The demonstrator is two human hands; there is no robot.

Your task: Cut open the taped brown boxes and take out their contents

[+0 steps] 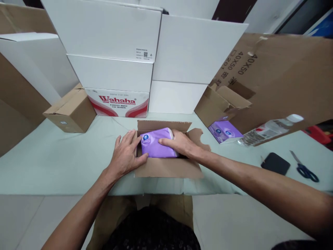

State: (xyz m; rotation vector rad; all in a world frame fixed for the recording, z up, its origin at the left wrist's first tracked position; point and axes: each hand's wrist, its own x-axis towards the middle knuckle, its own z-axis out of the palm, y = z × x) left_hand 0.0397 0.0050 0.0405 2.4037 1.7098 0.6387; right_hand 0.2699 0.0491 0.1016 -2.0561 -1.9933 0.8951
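A small cardboard box (166,168) sits with its flaps spread near the table's front edge. In its opening lies a purple tissue pack (160,144), a little tilted, its lower part hidden by the box. My right hand (180,142) grips the pack's right end, thumb on top and fingers round the far side. My left hand (127,152) rests over the box's left edge with fingers apart, thumb and index finger by the pack's left end. Whether it also presses on the left flap I cannot tell.
Behind stand tall white panels with a Wahaha carton (117,104). A closed brown box (71,111) is on the left. On the right are an open brown box (215,104), another purple pack (225,132), a lying water bottle (267,130), a black flat object (275,164) and scissors (304,170).
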